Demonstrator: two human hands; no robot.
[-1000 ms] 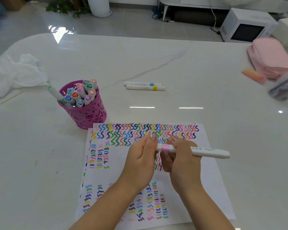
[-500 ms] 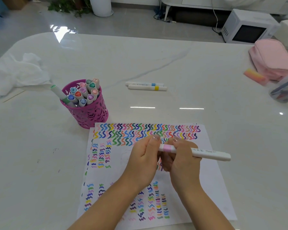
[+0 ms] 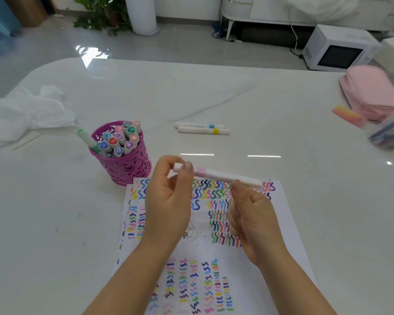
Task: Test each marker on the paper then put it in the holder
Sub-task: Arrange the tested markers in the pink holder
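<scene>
Above the top edge of the paper, a white marker with a pink band lies nearly level in the air, blurred by motion. The left hand pinches its left end between thumb and fingertips, just beside the pink band, while the right hand sits under the other end with its fingers loosely curled — whether it actually grips the barrel or only touches it cannot be told from the blur. The paper is covered with rows of short wavy strokes in many colours. Just past its upper left corner stands the magenta cut-work holder, packed with capped markers standing upright, and a green-tipped marker leans out over its left rim. Farther back on the white surface two more markers rest side by side and touching — a blue-banded one and a yellow-banded one. A crumpled white tissue lies at the far left, and a pink pouch sits at the far right.
</scene>
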